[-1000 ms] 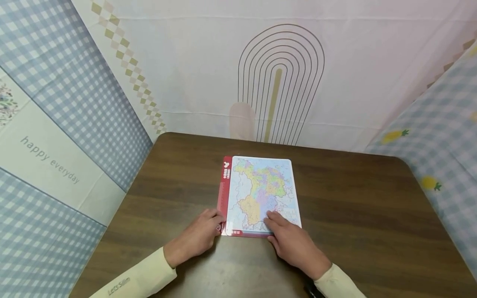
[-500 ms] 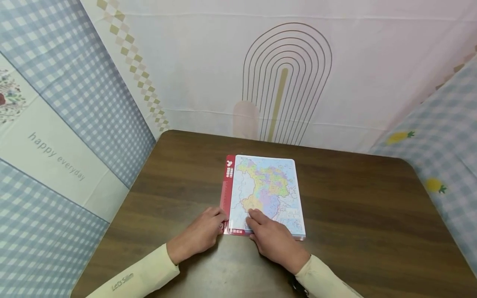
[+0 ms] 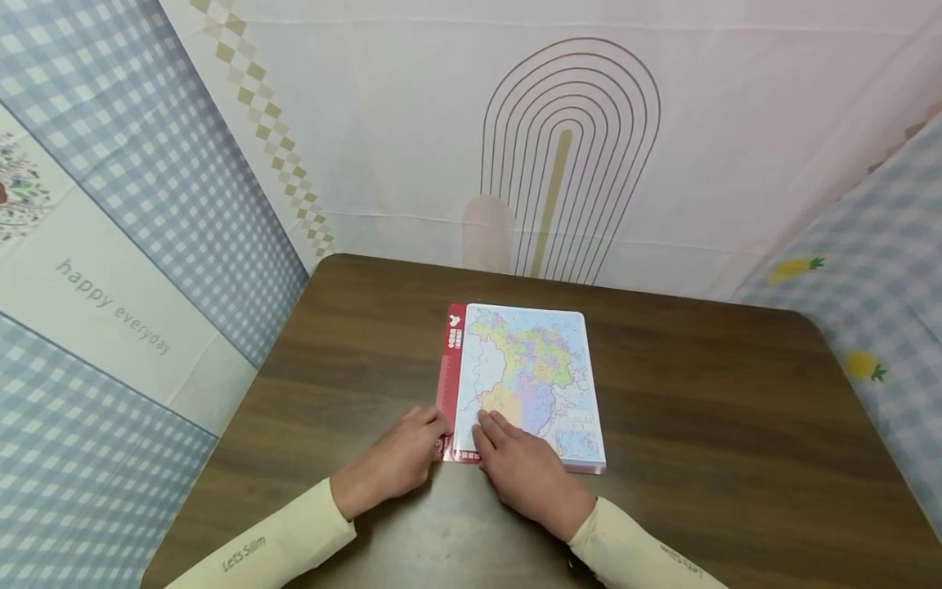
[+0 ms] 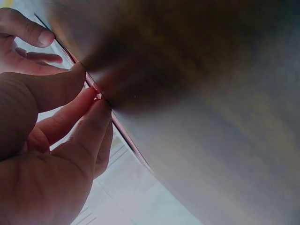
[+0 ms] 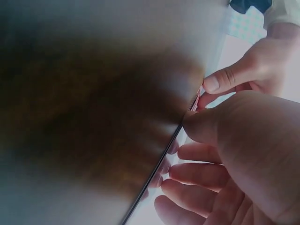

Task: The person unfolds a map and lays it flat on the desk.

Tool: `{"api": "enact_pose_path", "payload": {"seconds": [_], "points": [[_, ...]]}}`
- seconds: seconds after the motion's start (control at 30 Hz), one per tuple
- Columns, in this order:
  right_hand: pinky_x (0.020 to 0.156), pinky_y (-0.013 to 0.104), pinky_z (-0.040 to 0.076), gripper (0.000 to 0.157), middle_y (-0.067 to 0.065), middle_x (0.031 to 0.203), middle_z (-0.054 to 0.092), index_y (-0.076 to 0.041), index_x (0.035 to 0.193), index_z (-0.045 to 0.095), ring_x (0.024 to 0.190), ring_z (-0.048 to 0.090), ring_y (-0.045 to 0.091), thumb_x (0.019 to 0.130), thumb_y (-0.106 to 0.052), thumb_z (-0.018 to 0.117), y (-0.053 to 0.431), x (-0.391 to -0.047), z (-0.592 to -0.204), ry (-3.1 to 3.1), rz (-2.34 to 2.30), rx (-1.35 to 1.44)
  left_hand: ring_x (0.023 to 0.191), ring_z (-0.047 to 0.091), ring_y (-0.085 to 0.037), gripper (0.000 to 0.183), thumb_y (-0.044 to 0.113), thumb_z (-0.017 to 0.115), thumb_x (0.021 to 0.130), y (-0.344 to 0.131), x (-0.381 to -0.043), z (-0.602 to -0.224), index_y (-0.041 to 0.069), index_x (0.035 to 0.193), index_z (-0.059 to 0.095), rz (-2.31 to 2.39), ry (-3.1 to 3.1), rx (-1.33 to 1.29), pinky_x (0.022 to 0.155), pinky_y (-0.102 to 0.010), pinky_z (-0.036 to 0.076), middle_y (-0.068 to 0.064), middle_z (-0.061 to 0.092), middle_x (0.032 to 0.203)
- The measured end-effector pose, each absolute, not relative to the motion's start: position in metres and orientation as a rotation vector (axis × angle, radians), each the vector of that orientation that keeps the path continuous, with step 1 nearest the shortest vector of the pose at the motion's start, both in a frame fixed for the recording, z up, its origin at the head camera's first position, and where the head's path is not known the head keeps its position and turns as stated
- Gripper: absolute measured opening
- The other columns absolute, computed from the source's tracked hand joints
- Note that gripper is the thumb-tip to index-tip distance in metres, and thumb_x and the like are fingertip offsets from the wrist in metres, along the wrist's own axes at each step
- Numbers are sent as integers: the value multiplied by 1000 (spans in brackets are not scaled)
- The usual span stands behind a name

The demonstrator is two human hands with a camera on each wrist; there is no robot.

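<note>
A glossy colored map (image 3: 471, 376) lies flat on the brown table, its white panel with rounded corners overlapping a red strip (image 3: 447, 368) along the left. My left hand (image 3: 401, 454) holds the near left corner at the red strip with bent fingers; in the left wrist view its thumb (image 4: 70, 84) and fingertips meet at the map's edge. My right hand (image 3: 526, 474) rests on the near left part of the map, fingers together and straight. From the right wrist, those fingers (image 5: 197, 176) extend over the glossy surface, while the thumb (image 5: 199, 125) touches the near edge.
The wooden table (image 3: 699, 409) extends on both sides of the map. A white curtain (image 3: 383, 123) with a printed arch hangs behind it. Blue checked cloth hangs at the left (image 3: 147, 123) and right (image 3: 883, 245).
My right hand has slid left along the near part of the map, toward my left hand, and its fingers now lie flatter. The left hand stays at the corner.
</note>
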State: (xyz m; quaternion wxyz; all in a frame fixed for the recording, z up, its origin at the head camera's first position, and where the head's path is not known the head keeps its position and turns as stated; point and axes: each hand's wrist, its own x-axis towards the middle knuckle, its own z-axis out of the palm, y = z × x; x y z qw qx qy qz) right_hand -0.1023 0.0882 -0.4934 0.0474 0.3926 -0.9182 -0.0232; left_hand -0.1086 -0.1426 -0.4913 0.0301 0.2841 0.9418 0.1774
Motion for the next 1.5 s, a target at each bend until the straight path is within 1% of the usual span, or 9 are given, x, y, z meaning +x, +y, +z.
{"api": "enact_pose_path", "payload": {"seconds": [0.1, 0.23, 0.37, 0.47, 0.67, 0.83, 1.0, 1.37, 1.5], "points": [[96, 33, 60, 40, 14, 147, 65, -5, 139, 67, 135, 64, 26, 104, -25, 67, 87, -100, -495, -2770, -142, 1203, 103, 62, -22, 25, 4, 79, 92, -142, -110, -491, 7, 116, 73, 546, 2895, 872, 92, -38, 57, -5, 69, 116], [96, 35, 61, 40, 15, 149, 63, -4, 141, 65, 137, 62, 28, 106, -21, 59, 87, -96, -494, -2806, -172, 1195, 105, 63, -24, 24, 4, 79, 92, -140, -111, -490, 6, 115, 73, 548, 2883, 880, 95, -39, 56, -6, 68, 116], [99, 37, 60, 41, 16, 152, 61, -4, 145, 62, 139, 61, 29, 109, -22, 54, 88, -94, -490, -2835, -191, 1181, 106, 64, -25, 26, 2, 79, 91, -140, -112, -488, 5, 116, 74, 555, 2870, 874, 96, -41, 56, -6, 69, 117], [102, 37, 58, 42, 16, 152, 60, -4, 146, 60, 140, 60, 29, 110, -24, 53, 90, -94, -484, -2843, -178, 1162, 108, 64, -24, 28, 2, 78, 92, -140, -112, -487, 5, 119, 74, 567, 2857, 856, 98, -41, 56, -6, 70, 120], [107, 41, 55, 44, 14, 154, 59, -5, 147, 59, 141, 59, 28, 109, -25, 54, 97, -96, -471, -2873, -91, 1131, 107, 64, -25, 27, 1, 77, 92, -140, -112, -486, 6, 119, 74, 594, 2854, 866, 95, -42, 56, -6, 70, 121], [109, 44, 54, 43, 13, 154, 59, -6, 149, 57, 142, 59, 28, 109, -21, 55, 104, -98, -468, -2854, -78, 1126, 106, 64, -24, 27, 2, 77, 93, -140, -112, -485, 6, 120, 74, 596, 2853, 875, 94, -42, 56, -7, 70, 121], [106, 44, 56, 43, 15, 152, 61, -5, 148, 57, 138, 62, 29, 107, -19, 59, 112, -100, -464, -2792, -74, 1132, 105, 64, -25, 24, 3, 77, 94, -141, -112, -485, 5, 117, 74, 592, 2850, 876, 94, -42, 57, -7, 70, 117], [101, 46, 59, 46, 18, 148, 63, -2, 145, 57, 134, 65, 32, 101, -9, 69, 134, -106, -446, -2702, -40, 1133, 106, 64, -25, 23, 4, 76, 95, -142, -112, -487, 6, 117, 75, 595, 2845, 868, 94, -42, 56, -7, 70, 121], [101, 46, 59, 48, 17, 148, 64, -3, 144, 57, 134, 65, 31, 100, -14, 71, 142, -107, -443, -2703, -14, 1100, 107, 64, -24, 24, 6, 77, 95, -143, -112, -489, 7, 119, 75, 605, 2842, 868, 94, -41, 57, -7, 70, 122]]}}
